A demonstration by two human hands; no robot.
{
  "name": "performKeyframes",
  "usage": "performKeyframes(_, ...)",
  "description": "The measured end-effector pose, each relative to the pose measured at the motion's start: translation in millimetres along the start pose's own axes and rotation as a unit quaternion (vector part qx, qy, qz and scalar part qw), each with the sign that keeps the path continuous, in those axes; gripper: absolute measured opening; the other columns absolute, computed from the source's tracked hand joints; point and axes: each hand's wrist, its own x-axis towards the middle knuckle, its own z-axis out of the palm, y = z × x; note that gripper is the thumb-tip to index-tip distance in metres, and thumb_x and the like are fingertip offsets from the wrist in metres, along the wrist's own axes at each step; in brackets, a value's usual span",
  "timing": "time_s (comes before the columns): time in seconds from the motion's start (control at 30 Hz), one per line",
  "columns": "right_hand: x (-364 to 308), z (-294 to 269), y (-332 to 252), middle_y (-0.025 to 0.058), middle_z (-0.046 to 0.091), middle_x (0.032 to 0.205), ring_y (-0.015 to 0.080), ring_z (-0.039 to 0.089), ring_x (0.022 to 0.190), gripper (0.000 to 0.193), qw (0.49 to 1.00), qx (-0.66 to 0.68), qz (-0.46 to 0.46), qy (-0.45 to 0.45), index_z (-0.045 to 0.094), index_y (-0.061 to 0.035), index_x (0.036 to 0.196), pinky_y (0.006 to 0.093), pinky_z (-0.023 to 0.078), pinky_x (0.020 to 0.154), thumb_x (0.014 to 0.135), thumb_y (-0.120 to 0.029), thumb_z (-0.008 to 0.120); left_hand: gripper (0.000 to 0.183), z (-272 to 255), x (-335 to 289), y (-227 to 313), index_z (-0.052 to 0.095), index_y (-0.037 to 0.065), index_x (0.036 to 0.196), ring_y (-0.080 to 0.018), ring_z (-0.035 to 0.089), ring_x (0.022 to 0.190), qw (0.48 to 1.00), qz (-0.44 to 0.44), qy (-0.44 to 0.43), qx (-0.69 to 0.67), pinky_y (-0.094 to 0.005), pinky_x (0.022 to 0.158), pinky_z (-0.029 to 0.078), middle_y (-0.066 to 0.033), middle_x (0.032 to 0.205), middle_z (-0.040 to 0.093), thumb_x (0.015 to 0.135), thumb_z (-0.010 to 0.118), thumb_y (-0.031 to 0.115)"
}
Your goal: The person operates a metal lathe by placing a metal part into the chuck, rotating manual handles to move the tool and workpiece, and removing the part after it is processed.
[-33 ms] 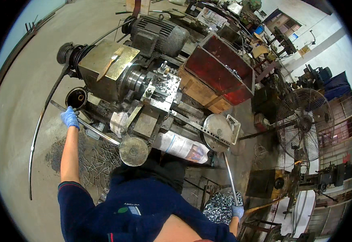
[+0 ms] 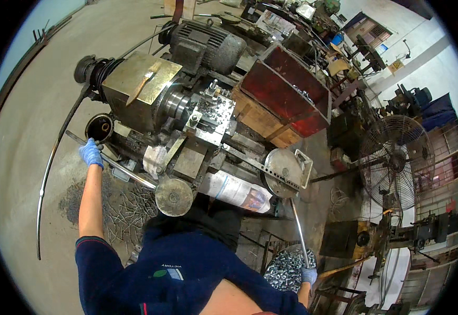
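My left hand (image 2: 91,153), in a blue glove, is closed round a metal lever (image 2: 129,172) at the left of a lathe-like machine. The lever slants down to a round metal disc (image 2: 174,197). At the lower right, my gloved right hand (image 2: 309,275) grips the low end of a second lever (image 2: 299,231), which runs up to a larger disc (image 2: 279,157). Between them sit the machine's slide (image 2: 216,118), strewn with metal bits, and the shiny spindle (image 2: 177,105). A brush (image 2: 139,88) lies on the brass-coloured cover (image 2: 118,79).
Beside my right hand is a container heaped with small shiny metal parts (image 2: 281,270). A red bin (image 2: 271,86) stands behind the slide, near a motor (image 2: 208,44). Shavings (image 2: 129,212) litter the floor at left. A large fan (image 2: 397,160) stands at right.
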Motion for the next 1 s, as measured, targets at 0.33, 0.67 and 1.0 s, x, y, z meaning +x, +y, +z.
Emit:
performKeyframes(0.33, -8, 5, 3, 0.0223, 0.063, 0.105, 0.0353, 0.06, 0.101, 0.057, 0.998, -0.001, 0.059, 0.008, 0.062, 0.0014, 0.102, 0.0416, 0.048, 0.087, 0.067, -0.042, 0.071, 0.017, 2, -10, -2, 0.054, -0.005, 0.09, -0.0187, 0.059, 0.047, 0.999, -0.036, -0.017, -0.037, -0.0292, 0.042, 0.049, -0.0125, 0.065, 0.062, 0.084, 0.056, 0.011)
performKeyframes(0.67, -12, 5, -2, 0.0229, 0.064, 0.103, 0.0355, 0.061, 0.099, 0.056, 0.997, -0.014, 0.07, 0.024, 0.066, 0.0004, 0.096, 0.0413, 0.049, 0.086, 0.065, -0.047, 0.071, 0.017, 4, -18, 8, 0.056, -0.005, 0.091, -0.0186, 0.06, 0.047, 0.999, -0.035, -0.008, -0.024, -0.0279, 0.043, 0.05, -0.0122, 0.067, 0.063, 0.084, 0.055, 0.011)
performKeyframes(1.0, -20, 10, 0, 0.0221, 0.064, 0.1, 0.0352, 0.062, 0.096, 0.05, 0.998, -0.015, 0.015, 0.058, 0.067, -0.001, 0.091, 0.0428, 0.049, 0.084, 0.068, -0.045, 0.068, 0.015, 4, -15, 4, 0.056, -0.006, 0.085, -0.0183, 0.06, 0.046, 0.999, -0.009, -0.001, -0.034, -0.0286, 0.042, 0.049, -0.0129, 0.067, 0.062, 0.082, 0.057, 0.009)
